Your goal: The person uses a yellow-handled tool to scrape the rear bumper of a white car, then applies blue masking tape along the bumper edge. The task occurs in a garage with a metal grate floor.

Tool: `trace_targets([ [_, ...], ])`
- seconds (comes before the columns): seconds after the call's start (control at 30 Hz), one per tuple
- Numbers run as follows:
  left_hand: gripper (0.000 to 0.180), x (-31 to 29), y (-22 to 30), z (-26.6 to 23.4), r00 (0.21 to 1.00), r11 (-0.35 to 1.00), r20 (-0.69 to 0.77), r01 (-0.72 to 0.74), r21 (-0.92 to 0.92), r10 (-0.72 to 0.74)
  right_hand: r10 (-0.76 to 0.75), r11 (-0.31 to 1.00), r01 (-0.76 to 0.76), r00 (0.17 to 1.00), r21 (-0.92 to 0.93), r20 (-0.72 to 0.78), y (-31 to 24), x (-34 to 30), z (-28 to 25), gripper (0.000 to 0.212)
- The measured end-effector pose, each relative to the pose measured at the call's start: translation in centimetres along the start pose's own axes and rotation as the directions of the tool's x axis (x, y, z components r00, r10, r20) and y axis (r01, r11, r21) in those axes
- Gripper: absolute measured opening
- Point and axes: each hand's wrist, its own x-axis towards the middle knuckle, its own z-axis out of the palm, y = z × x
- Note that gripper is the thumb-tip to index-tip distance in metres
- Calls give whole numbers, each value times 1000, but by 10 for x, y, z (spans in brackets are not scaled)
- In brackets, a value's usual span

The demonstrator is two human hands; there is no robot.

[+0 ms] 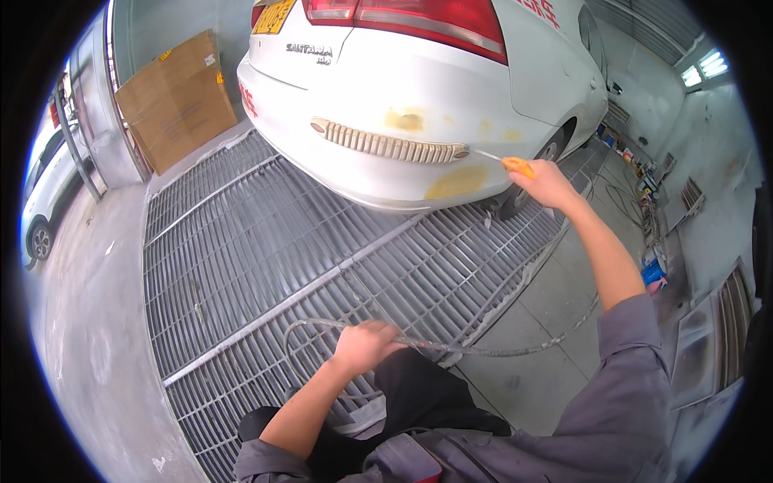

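An orange air blow gun [518, 167] with a long thin nozzle is gripped in my right hand [550, 185], my arm stretched forward. Its nozzle tip points at the right end of a ribbed beige strip [394, 147] on the rear bumper of a white car [354, 173]; whether it touches cannot be told. Yellowish filler patches [456, 183] mark the bumper around the strip. Lower down, by my knee, my left hand [366, 346] is closed around a grey hose [483, 351]. The hose loops to its left and runs right, passing behind my right forearm.
Metal floor grating [266, 233] lies under the car and me. A large cardboard sheet [177, 97] leans at the back left. Beyond it stands another white car [56, 185]. Cans and bottles [644, 181] and a blue item [654, 270] line the right wall, near more hose.
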Motion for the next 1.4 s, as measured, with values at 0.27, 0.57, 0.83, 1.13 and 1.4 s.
trace_targets([
  [0.27, 35, 2, 4, -2, 1000, 1000, -15, -26, 5, 26, 98, 993, -100, 995, 61, 29, 10, 2, -1, 46],
  [0.57, 32, 3, 3, -2, 1000, 1000, -31, 1, -21, -2, 250, 959, -260, 964, 114, 92, 10, 0, 7, 45],
  [0.83, 26, 7, 4, -9, 967, 980, -162, 199, 13, -195, 60, 984, -23, 976, 177, -208, 62, -13, 91, 40],
  [1.13, 25, 4, 7, -1, 955, 961, -133, 274, 46, -266, 108, 979, -48, 949, 200, -297, 53, -29, 169, 40],
  [1.4, 25, 0, 4, -3, 944, 949, -142, 310, 61, -299, 34, 977, 52, 920, 206, -390, 36, -26, 204, 34],
])
